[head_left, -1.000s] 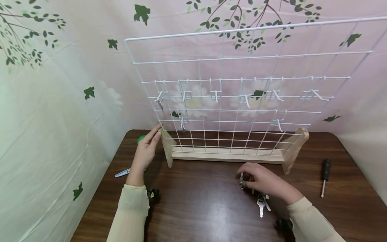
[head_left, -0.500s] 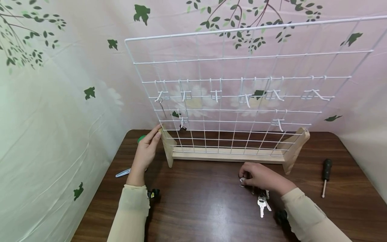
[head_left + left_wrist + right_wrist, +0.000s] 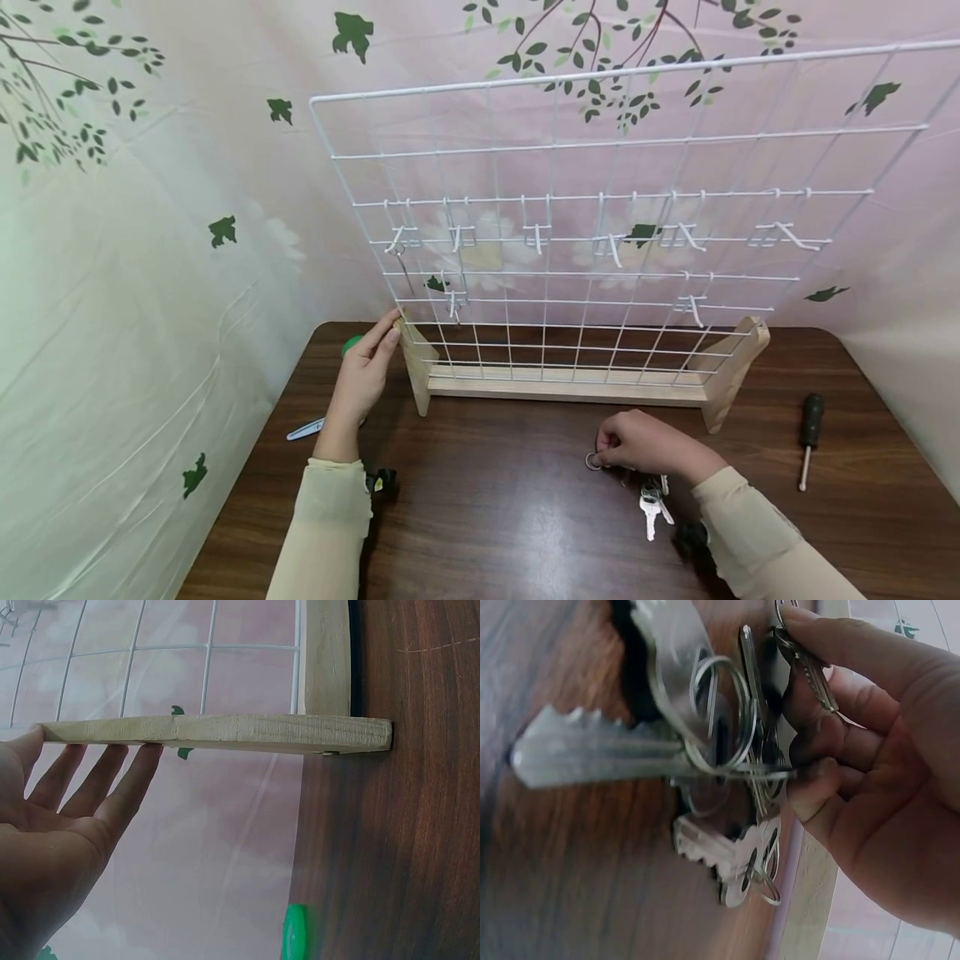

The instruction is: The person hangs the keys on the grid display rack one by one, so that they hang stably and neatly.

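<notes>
My left hand (image 3: pixel 363 375) holds the wooden end support (image 3: pixel 217 733) of a white wire grid rack (image 3: pixel 555 275). In the left wrist view, the thumb lies at the support's tip and the fingertips (image 3: pixel 150 750) press its outer side. Low over the table in front of the rack, my right hand (image 3: pixel 648 442) pinches a metal key ring (image 3: pixel 593 462), with a small key (image 3: pixel 816 681) hanging by the palm in the right wrist view. Several other silver keys (image 3: pixel 650 507) on rings lie right below that hand, partly hidden by it.
White hooks (image 3: pixel 537 239) line the grid in two rows; a slim metal item (image 3: pixel 404 267) on a ring hangs from the upper left one. A screwdriver (image 3: pixel 810 425) lies at right. At left are a light blue item (image 3: pixel 305 429) and a green round thing (image 3: pixel 350 345).
My right hand has drawn slightly nearer and lower, its fingers closing in on the ring, which now pokes out at their left. The item on the lower left hook has swung. My left hand stays put.
</notes>
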A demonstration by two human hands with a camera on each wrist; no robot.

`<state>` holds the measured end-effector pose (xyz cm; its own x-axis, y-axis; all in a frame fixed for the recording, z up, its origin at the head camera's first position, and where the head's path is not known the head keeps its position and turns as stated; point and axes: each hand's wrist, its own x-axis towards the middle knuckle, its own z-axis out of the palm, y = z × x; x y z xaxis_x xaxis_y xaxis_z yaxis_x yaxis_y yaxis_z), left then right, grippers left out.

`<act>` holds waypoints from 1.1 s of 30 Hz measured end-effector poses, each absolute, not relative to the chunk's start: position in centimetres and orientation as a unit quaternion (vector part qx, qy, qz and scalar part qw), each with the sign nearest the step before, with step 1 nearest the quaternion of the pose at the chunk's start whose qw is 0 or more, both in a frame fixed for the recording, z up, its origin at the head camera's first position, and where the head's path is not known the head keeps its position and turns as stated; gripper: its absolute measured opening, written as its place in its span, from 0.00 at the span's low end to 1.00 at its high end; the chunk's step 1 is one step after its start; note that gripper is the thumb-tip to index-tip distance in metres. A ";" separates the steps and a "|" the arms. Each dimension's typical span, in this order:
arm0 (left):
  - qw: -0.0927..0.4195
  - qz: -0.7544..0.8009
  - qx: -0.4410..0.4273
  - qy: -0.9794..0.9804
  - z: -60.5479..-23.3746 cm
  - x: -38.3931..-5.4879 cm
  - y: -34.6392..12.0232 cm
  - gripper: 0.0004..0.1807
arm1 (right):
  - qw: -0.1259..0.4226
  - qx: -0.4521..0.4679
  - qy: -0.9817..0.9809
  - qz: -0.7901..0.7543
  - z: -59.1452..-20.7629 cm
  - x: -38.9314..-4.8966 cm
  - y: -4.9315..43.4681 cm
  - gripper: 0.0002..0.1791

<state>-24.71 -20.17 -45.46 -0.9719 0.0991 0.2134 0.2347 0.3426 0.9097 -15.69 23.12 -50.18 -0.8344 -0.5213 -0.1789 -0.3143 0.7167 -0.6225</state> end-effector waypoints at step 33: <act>0.071 -0.561 -0.107 -0.818 -45.4 -24.6 -20.0 0.25 | -0.083 -0.129 0.803 -0.576 -33.5 -16.4 10.1 0.07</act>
<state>-24.59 -19.99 -45.41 -0.9669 0.0949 0.2370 0.2553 0.3474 0.9023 -16.37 10.13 -33.49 -0.9527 -0.1118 0.2825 -0.3034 0.3033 -0.9033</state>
